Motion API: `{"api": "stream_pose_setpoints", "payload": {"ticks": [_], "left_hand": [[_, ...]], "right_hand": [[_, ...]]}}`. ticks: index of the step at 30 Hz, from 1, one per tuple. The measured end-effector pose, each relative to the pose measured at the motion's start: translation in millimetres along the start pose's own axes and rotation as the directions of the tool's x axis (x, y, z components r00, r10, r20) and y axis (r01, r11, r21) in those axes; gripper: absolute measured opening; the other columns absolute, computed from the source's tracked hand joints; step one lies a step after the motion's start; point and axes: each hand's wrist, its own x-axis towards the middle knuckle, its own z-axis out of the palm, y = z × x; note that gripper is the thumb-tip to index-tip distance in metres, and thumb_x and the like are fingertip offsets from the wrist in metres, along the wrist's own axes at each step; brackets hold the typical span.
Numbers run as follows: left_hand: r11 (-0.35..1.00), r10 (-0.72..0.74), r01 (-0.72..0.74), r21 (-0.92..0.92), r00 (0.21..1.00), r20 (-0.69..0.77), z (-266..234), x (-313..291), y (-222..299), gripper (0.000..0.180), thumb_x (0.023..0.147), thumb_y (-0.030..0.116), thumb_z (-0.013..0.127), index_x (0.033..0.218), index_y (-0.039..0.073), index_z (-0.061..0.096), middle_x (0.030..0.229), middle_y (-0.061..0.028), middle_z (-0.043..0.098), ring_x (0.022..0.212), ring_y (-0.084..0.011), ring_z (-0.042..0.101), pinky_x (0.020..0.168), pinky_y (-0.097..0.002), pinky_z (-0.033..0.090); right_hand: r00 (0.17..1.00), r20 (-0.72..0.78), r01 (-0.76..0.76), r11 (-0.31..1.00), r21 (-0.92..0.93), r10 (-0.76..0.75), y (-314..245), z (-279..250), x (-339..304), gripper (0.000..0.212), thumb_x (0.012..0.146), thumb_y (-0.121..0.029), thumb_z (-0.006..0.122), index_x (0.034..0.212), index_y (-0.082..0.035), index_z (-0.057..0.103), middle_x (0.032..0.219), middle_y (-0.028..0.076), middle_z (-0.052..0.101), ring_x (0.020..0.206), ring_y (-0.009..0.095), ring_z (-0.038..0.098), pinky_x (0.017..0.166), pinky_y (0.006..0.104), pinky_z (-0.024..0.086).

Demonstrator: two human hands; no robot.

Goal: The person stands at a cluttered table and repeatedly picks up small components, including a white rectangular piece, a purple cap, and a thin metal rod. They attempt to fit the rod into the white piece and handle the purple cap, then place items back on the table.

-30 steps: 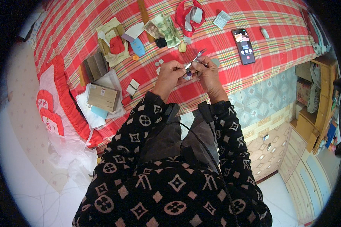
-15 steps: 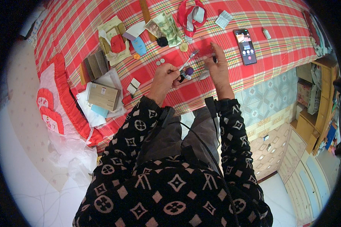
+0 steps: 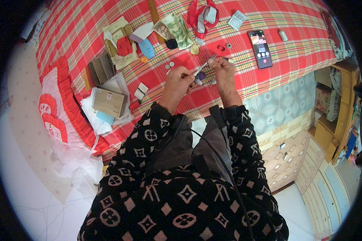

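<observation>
Left hand [image 3: 177, 84]: thumb and fingertips pressed together on the lower-left end of a slim silvery piece [image 3: 200, 69], apparently to steady it.
Right hand [image 3: 224, 76]: thumb and forefinger pinched on its upper-right end; two opposed grips probably stop so thin a thing turning.
Slim silvery piece: slantwise between the hands, over the plaid bedspread [image 3: 295, 52] towards its near edge; too small to tell its kind.
Purple item [image 3: 201, 75]: between the hands, partly hidden.
White discs [image 3: 171, 64]: two together, just beyond the left hand.
Red ring [image 3: 221, 47]: beyond the right hand, perhaps put there for easy reach.
Paper-lined packet [image 3: 129, 62]: towards the bedspread's far left corner, open, red cloth [image 3: 124, 46] inside.
Cardboard box [image 3: 110, 103]: shut, near the left edge; contents hidden.
Bookcase [image 3: 343, 94]: past the right edge, boxes [image 3: 323, 95] in its compartments.
</observation>
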Motion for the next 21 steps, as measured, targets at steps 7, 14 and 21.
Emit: {"api": "stream_pose_setpoints", "payload": {"ticks": [7,14,21], "left_hand": [[0.997,-0.070,0.069,0.023,0.997,0.018,-5,-4,2,0.012,0.088,0.006,0.064,0.088,-0.006,0.063,0.070,-0.0091,0.063,0.052,-0.0126,0.057,0.045,-0.0270,0.045],[0.992,-0.122,0.120,0.048,0.992,0.040,-16,-16,3,0.013,0.089,0.007,0.063,0.088,-0.005,0.062,0.074,-0.0090,0.064,0.052,-0.0133,0.056,0.047,-0.0264,0.046],[0.992,-0.122,0.122,-0.016,0.992,0.018,-31,-26,5,0.012,0.091,0.009,0.062,0.090,-0.003,0.063,0.075,-0.0068,0.063,0.059,-0.0121,0.058,0.052,-0.0255,0.046]], "right_hand": [[0.965,-0.073,0.234,0.952,-0.199,-0.253,18,-5,16,0.012,0.092,-0.011,0.066,0.089,0.001,0.067,0.079,0.002,0.066,0.072,0.011,0.058,0.067,0.0265,0.047],[0.930,-0.207,0.265,0.944,-0.194,-0.304,9,-23,31,0.011,0.091,-0.009,0.065,0.090,0.002,0.067,0.074,0.003,0.064,0.066,0.012,0.057,0.061,0.0284,0.047],[0.840,-0.398,0.315,0.929,-0.195,-0.369,6,-59,36,0.013,0.092,-0.010,0.064,0.094,0.003,0.069,0.085,0.007,0.067,0.081,0.013,0.061,0.074,0.0270,0.049]]}}
